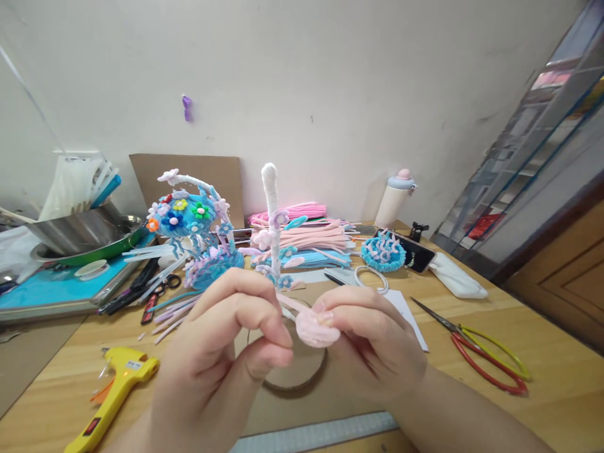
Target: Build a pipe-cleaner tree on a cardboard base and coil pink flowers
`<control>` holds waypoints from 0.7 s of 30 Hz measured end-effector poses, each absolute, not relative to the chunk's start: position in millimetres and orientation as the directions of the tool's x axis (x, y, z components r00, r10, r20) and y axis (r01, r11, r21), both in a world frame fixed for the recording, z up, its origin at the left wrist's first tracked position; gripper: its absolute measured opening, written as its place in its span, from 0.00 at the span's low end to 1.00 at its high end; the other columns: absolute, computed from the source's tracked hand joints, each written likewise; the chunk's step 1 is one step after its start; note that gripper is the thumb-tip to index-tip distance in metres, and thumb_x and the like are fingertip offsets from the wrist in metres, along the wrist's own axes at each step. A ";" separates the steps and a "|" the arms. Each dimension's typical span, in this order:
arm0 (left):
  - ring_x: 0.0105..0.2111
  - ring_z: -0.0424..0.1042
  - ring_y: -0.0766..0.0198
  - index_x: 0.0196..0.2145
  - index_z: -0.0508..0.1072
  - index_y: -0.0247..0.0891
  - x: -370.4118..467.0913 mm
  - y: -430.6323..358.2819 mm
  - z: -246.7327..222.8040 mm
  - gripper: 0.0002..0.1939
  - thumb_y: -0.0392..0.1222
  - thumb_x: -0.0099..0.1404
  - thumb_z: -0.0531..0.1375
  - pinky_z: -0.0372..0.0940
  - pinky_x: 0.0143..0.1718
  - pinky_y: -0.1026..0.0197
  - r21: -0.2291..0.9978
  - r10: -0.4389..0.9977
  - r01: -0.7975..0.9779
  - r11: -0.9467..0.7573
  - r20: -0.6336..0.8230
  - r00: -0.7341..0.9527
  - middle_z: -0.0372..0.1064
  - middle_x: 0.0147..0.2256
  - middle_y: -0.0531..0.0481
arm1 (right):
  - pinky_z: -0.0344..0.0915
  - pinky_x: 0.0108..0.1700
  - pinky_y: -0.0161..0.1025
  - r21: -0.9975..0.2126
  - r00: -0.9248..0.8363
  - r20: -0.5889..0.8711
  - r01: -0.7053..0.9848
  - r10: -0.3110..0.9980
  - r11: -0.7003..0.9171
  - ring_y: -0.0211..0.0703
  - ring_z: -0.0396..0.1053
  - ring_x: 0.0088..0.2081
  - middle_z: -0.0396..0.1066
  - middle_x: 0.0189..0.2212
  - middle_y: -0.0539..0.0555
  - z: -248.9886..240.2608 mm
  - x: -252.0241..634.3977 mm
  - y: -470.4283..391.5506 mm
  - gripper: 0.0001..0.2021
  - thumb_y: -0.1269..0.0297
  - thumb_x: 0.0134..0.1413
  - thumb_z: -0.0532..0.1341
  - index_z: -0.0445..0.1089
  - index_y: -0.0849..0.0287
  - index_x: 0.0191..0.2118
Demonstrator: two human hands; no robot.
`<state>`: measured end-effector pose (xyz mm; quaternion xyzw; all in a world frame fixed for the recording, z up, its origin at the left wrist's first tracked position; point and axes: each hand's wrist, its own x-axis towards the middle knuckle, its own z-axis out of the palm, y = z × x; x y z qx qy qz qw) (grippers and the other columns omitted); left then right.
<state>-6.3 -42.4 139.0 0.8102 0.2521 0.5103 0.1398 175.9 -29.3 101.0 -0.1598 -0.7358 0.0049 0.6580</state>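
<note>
My right hand [372, 333] pinches a small pink coil of pipe cleaner [317, 330] between thumb and fingers. From the coil a loose pink end runs up and left, passing behind the fingers of my left hand [226, 346]. My left hand is closed, thumb and index finger nearly touching; its exact grip on that strand is partly hidden. Behind the hands rises a white wrapped stem [270, 201] with pink and blue pipe-cleaner flowers and leaves. Below them lies a round cardboard base [297, 371] on a brown cardboard sheet [349, 402].
A yellow glue gun [117, 390] lies left; scissors [472, 346] with red and yellow handles lie right. Behind are bundled pipe cleaners [306, 239], a blue flowered ornament [189, 217], a blue round piece [383, 251], a phone [418, 257] and a bottle [395, 198].
</note>
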 end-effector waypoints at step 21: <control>0.40 0.66 0.58 0.44 0.68 0.42 -3.9 -23.4 130.4 0.11 0.42 0.63 0.58 0.65 0.39 0.59 0.746 0.754 0.191 -0.638 0.555 0.352 0.68 0.39 0.46 | 0.72 0.33 0.38 -0.509 0.055 0.860 0.007 0.508 0.861 0.39 0.71 0.31 0.72 0.30 0.52 98.2 165.7 -30.4 0.08 0.75 0.53 0.60 0.71 0.57 0.38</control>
